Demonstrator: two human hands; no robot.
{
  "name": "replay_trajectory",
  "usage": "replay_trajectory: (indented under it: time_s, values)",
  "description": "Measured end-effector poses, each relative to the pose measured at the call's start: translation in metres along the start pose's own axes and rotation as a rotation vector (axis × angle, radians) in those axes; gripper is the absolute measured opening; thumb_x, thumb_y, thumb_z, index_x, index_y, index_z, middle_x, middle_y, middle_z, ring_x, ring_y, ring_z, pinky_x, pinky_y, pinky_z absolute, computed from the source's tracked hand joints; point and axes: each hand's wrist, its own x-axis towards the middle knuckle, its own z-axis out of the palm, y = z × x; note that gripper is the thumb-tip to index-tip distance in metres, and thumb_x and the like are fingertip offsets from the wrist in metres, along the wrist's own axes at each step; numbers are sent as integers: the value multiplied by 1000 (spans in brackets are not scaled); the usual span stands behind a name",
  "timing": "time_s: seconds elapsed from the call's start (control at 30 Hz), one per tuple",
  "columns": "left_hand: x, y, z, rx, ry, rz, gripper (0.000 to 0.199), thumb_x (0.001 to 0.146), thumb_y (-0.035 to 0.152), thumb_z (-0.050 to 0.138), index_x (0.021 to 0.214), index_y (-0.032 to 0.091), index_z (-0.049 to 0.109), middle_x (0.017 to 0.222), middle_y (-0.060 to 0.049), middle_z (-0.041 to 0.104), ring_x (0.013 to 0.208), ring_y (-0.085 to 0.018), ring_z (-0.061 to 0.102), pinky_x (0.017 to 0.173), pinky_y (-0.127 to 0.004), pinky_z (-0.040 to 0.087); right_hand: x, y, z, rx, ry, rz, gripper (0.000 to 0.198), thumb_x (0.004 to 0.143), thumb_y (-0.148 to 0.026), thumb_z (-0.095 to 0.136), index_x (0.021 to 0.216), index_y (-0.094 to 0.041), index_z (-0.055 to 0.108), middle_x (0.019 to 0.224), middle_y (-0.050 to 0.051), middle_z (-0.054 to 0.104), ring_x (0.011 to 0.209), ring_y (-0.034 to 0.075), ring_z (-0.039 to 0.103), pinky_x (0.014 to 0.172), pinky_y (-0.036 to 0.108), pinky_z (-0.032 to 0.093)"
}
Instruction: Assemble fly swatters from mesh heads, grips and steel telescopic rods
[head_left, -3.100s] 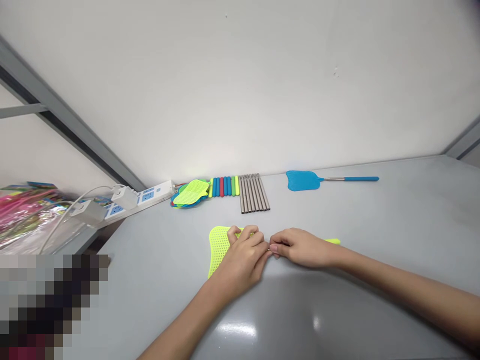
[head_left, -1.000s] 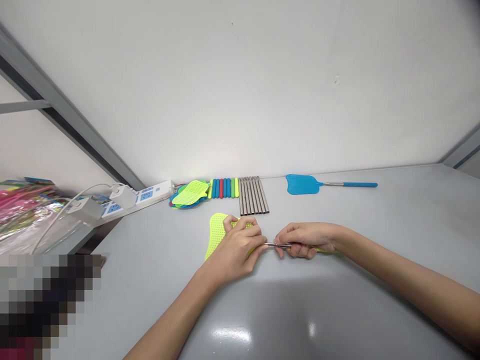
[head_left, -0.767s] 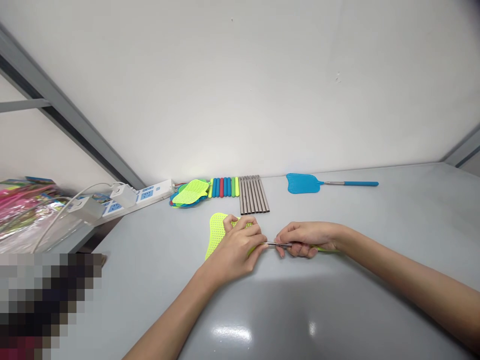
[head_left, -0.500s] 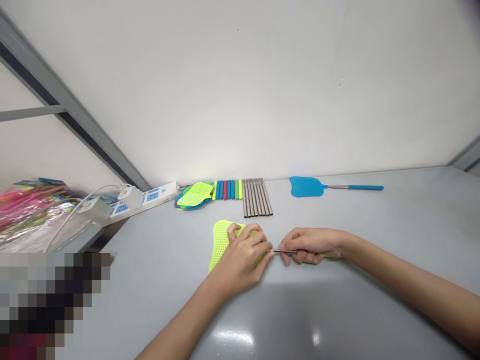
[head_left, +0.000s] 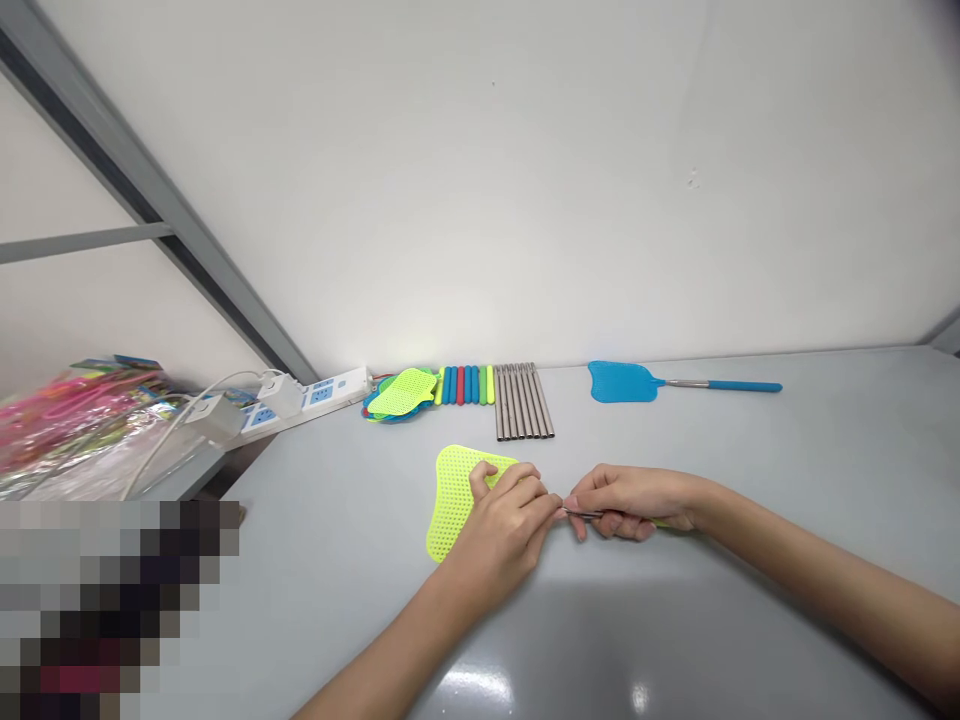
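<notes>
A yellow-green perforated fly swatter (head_left: pixel 452 500) lies across the middle of the table, its head to the left. My left hand (head_left: pixel 514 515) is closed around the neck, with its index finger raised over the mesh. Just to the right, my right hand (head_left: pixel 634 500) grips the metal shaft (head_left: pixel 586 514), palm down. A short bit of steel shows between the two hands, whose fingertips nearly meet. Some yellow-green handle peeks out behind the right palm. The joint between head and shaft is hidden by the left fingers.
Behind the hands lie a row of steel tubes (head_left: pixel 523 402), several coloured grips (head_left: pixel 466 385) and a pile of swatter heads (head_left: pixel 403 393). A blue fly swatter (head_left: pixel 624 382) rests by the wall. At left are a power strip (head_left: pixel 311 402) with plugs and plastic-wrapped goods (head_left: pixel 82 430).
My hands have come closer together, so less of the steel shaft shows between them. The whole view has shifted slightly; the items at the back stay in place.
</notes>
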Motion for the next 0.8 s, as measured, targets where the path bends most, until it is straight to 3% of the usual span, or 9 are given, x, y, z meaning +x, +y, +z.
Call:
replay_trajectory:
  time_s: [0.4, 0.53, 0.8]
  values:
    - [2, 3, 0, -26, -44, -61, 18, 86, 21, 38, 85, 20, 56, 80, 0, 58, 90, -17, 47, 80, -36, 19, -1, 2, 0, 40, 10, -38, 38, 77, -50, 46, 79, -13, 57, 56, -7, 29, 41, 2, 17, 36, 17, 11]
    - [3, 3, 2, 4, -70, -64, 20, 86, 24, 38, 75, 19, 54, 75, 0, 57, 87, -17, 46, 79, -38, 18, -1, 4, 1, 24, 12, -64, 39, 78, -50, 45, 82, -13, 58, 55, -6, 32, 40, 2, 18, 34, 17, 12]
    - [9, -5, 0, 33, -157, -9, 20, 79, 5, 37, 70, 18, 50, 70, 1, 56, 88, -17, 44, 79, -38, 18, 2, 4, 7, -8, 104, -138, 37, 79, -47, 45, 91, -15, 59, 54, -6, 35, 40, 2, 23, 33, 16, 15]
